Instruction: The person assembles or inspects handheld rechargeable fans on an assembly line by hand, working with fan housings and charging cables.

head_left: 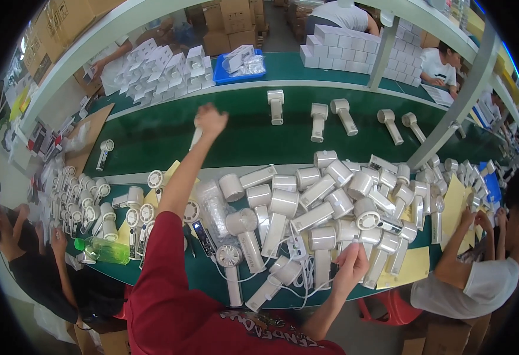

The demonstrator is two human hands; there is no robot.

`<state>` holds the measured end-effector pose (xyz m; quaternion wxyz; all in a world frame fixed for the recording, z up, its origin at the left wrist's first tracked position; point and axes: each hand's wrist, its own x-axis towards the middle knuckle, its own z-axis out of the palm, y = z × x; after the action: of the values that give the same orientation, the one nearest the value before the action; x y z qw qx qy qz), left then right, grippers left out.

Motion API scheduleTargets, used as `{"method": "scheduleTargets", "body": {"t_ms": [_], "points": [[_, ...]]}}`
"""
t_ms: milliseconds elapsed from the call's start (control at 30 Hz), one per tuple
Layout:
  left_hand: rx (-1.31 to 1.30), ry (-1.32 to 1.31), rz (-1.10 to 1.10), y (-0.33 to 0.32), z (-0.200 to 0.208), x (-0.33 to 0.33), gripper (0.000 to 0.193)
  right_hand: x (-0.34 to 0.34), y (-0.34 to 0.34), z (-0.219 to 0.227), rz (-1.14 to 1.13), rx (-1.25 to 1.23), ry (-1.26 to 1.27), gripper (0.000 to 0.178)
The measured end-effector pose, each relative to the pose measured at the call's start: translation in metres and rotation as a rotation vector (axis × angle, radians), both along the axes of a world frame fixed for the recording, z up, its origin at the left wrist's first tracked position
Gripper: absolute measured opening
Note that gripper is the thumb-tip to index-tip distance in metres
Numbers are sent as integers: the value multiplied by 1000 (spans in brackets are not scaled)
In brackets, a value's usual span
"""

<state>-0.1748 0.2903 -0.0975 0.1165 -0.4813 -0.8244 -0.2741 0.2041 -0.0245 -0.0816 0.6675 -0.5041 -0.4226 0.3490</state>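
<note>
My left hand [211,121] reaches out over the green conveyor belt, slightly blurred, its fingers closed round the head end of a white handheld fan [196,138]. The fan's handle points back toward me, and its head is hidden under the hand. My right hand [351,264] is closed in a pinch above the front of the bench; what sits between its fingers, if anything, is too small to make out. Around it lies a heap of white handheld fans [284,202]. A fan with a lit display [202,236] is near white charging cables [308,273].
Several fans [318,122] lie spaced along the belt [241,112]. Beyond it are white boxes [345,50] and a blue tray [241,74]. A green bottle [102,249] lies at left. A slanted post [458,97] stands at right. Co-workers sit on both sides.
</note>
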Motion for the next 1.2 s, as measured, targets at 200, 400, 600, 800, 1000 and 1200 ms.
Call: {"method": "scheduleTargets", "body": {"t_ms": [200, 400, 600, 800, 1000, 1200], "points": [[-224, -228, -390, 72, -10, 118, 67, -4, -6, 8, -44, 10, -67, 34], [-21, -297, -74, 127, -58, 122, 65, 13, -8, 6, -114, 20, -128, 36], [-54, -1467, -520, 77, -19, 76, 34, 7, -10, 5, -134, 15, -35, 35], [-89, -2014, -810, -99, 87, 145, 45, -50, -16, 31, 66, 124, 47, 26], [-137, -2375, -1098, -237, 107, 174, 43, -104, -12, 69, 192, 364, -337, 8], [195, -2374, -820, -299, 108, 186, 40, -108, -35, 64, 136, 410, -598, 10]]}}
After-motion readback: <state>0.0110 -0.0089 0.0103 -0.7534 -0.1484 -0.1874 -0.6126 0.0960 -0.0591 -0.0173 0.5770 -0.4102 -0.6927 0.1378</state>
